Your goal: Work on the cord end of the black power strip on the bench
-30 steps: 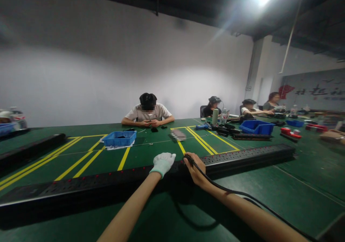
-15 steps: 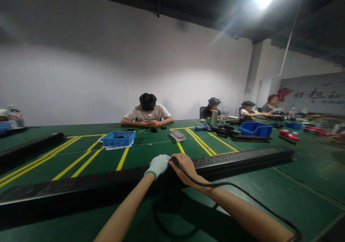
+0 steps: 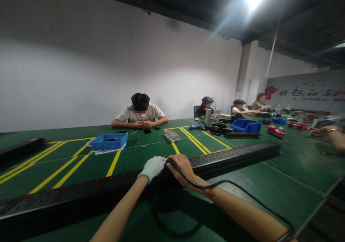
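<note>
A long black power strip with rows of sockets and small red switches lies slantwise across the table before me. My left hand, in a white glove with a pale green cuff, is closed over the strip near its middle. Right beside it, my right hand is bare, with its fingers wrapped round a black plug held at the strip's top. From the plug a black cable runs over my right wrist and along the forearm. The plug's pins are hidden, so I cannot tell whether they sit in a socket.
Yellow tape lines mark the green table. Beyond the strip stand a blue tray and a larger blue bin. Another black strip lies at far left. Several people sit round the table; one sits opposite.
The camera view has turned slightly right, so the surroundings shift left. Both hands stay at about the same place on the strip, with the plug still in my right hand.
</note>
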